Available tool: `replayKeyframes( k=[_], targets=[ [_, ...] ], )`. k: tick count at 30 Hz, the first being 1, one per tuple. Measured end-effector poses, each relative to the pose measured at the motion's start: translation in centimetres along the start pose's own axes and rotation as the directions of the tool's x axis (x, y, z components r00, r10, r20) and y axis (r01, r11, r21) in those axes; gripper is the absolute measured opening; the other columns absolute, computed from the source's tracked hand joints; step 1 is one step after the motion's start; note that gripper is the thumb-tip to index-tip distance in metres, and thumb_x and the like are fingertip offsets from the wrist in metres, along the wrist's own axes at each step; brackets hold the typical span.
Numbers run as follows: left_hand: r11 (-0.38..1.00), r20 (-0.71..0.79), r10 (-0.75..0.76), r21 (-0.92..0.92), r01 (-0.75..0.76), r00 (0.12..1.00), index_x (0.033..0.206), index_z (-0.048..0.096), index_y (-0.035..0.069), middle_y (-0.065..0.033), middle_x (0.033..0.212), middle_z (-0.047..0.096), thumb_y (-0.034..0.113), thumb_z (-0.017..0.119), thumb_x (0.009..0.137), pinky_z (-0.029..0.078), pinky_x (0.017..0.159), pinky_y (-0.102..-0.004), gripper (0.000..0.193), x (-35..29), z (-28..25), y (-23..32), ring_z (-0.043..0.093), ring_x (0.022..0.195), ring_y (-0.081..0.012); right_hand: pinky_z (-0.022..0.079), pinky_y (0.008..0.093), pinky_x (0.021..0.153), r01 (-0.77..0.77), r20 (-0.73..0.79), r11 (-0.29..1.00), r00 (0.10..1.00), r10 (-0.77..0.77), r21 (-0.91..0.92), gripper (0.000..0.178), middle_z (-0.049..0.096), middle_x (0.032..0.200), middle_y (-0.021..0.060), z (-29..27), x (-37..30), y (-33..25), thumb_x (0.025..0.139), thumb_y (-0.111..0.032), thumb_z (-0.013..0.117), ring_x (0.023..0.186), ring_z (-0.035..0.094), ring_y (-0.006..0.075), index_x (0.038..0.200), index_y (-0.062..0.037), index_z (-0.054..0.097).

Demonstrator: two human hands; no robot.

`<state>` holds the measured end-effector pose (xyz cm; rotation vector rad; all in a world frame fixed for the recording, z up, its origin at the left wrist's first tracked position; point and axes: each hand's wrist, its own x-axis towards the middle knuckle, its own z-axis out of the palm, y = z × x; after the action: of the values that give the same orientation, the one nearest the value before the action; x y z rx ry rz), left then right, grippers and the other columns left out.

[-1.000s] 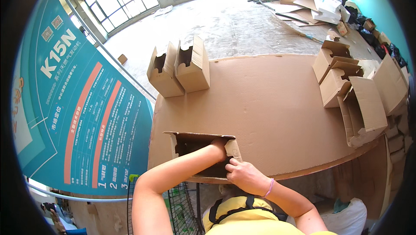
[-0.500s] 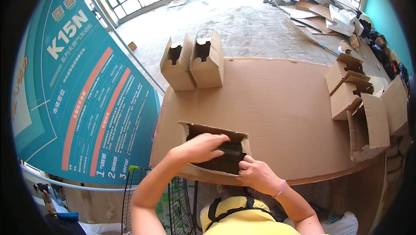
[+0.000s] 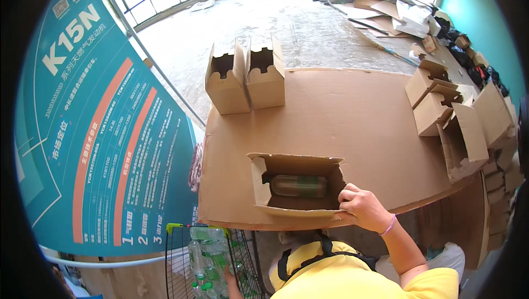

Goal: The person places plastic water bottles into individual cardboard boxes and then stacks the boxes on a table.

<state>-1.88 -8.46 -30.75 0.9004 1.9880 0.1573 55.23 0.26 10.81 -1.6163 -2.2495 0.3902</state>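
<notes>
An open cardboard box [image 3: 297, 212] stands near the table's front edge, with a clear plastic bottle [image 3: 299, 185] lying on its side inside. My right hand [image 3: 361, 206] pinches the box's right front corner, fingers closed on the cardboard. Down to the left, my left hand [image 3: 231, 278] reaches in among clear plastic bottles with green caps [image 3: 205, 263] in a black wire basket [image 3: 242, 255]. Basket wires and the low edge of the view hide most of its fingers, so its grip cannot be made out.
The table [image 3: 352, 122] is covered with a cardboard sheet. Two open boxes [image 3: 245, 89] stand at its far left; several more boxes [image 3: 432, 109] line its right side. A teal banner [image 3: 110, 150] rises at left. Scrap cardboard [image 3: 380, 15] lies on the floor beyond.
My left hand has left the box and gone down to the wire basket, leaving the bottle in view. The box sits slightly further right, with my right hand still on its corner.
</notes>
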Motion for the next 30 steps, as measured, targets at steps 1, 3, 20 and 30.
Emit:
replayKeyframes(
  k=[1, 3, 20, 30],
  targets=[
    [0.978, 0.042, -0.053, -0.202, 0.061, 0.998, 0.145, 0.035, 0.000, -0.0225, 0.150, 0.033, 0.030, 0.081, 0.077, 0.044, 0.100, -0.0487, 0.088, -0.4, 0.3, 1.0, 0.045, 0.129, -0.0348, 0.053, 0.0340, 0.070, -0.019, -0.009, 1.000, 1.000, 0.019, -0.017, 0.016, 0.059, 0.085, 0.0046, 0.1, -0.1, -0.1, 0.073, -0.020, 0.077, 0.086, 0.057, 0.0228, 0.072, -0.0063, 0.067],
    [0.929, 0.085, -0.121, -0.342, 0.143, 0.989, 0.145, 0.035, 0.000, -0.0219, 0.149, 0.034, 0.032, 0.078, 0.078, 0.044, 0.099, -0.0489, 0.085, -0.7, 0.7, 2.0, 0.046, 0.129, -0.0344, 0.053, 0.0338, 0.070, -0.044, -0.006, 0.999, 0.999, 0.044, -0.029, 0.017, 0.059, 0.085, 0.0046, 0.5, -0.1, -0.2, 0.073, -0.020, 0.077, 0.086, 0.057, 0.0227, 0.071, -0.0057, 0.067],
    [0.771, -0.427, -0.252, -0.631, -0.086, 0.868, 0.142, 0.041, 0.005, -0.0162, 0.141, 0.044, 0.047, 0.053, 0.091, 0.042, 0.098, -0.0505, 0.067, -4.7, -7.6, 6.0, 0.048, 0.126, -0.0306, 0.053, 0.0331, 0.075, -0.058, -0.038, 0.997, 0.998, 0.056, -0.041, 0.016, 0.057, 0.086, 0.0043, 0.6, 0.0, -1.3, 0.073, -0.016, 0.076, 0.090, 0.057, 0.0215, 0.070, -0.0040, 0.065],
    [-0.421, -0.791, 0.448, -0.597, -0.683, 0.416, 0.136, 0.044, 0.004, -0.0153, 0.128, 0.051, 0.048, 0.059, 0.087, 0.038, 0.109, -0.0525, 0.068, -19.2, -19.3, 35.2, 0.049, 0.121, -0.0313, 0.054, 0.0364, 0.075, -0.005, -0.137, 1.000, 0.991, 0.004, -0.013, 0.018, 0.055, 0.096, 0.0081, 1.6, -0.8, -1.0, 0.073, -0.017, 0.077, 0.094, 0.057, 0.0255, 0.073, -0.0049, 0.064]
  ],
)
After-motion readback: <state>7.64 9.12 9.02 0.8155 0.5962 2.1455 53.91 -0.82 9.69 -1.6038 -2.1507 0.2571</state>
